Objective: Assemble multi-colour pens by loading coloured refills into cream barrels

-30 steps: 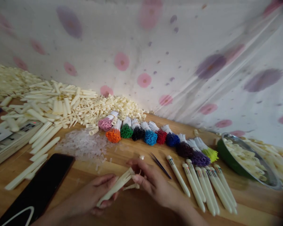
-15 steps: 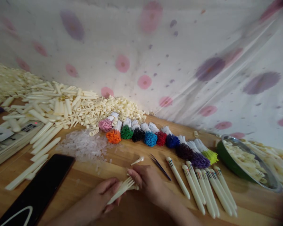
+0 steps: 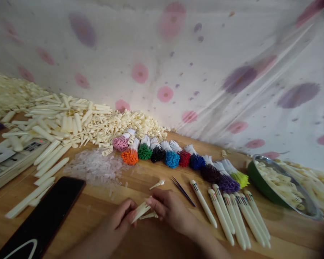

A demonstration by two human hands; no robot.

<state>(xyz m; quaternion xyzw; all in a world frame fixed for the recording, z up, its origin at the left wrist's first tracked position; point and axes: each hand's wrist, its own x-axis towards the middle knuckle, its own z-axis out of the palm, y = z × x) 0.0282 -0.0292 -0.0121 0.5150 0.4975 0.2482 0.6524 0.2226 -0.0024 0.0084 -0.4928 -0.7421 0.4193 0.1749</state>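
One cream pen barrel [image 3: 140, 211] between left hand [image 3: 121, 223] and right hand [image 3: 170, 211].

Spotted cloth [image 3: 178, 64] behind wooden table [image 3: 286, 230]

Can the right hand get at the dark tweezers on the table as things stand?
Probably yes: the tweezers lie on the table just beyond the right hand, with nothing between. But it is pinching the cream pen part together with the left hand.

Finished pens [image 3: 229, 216] right of hands [image 3: 148, 212]
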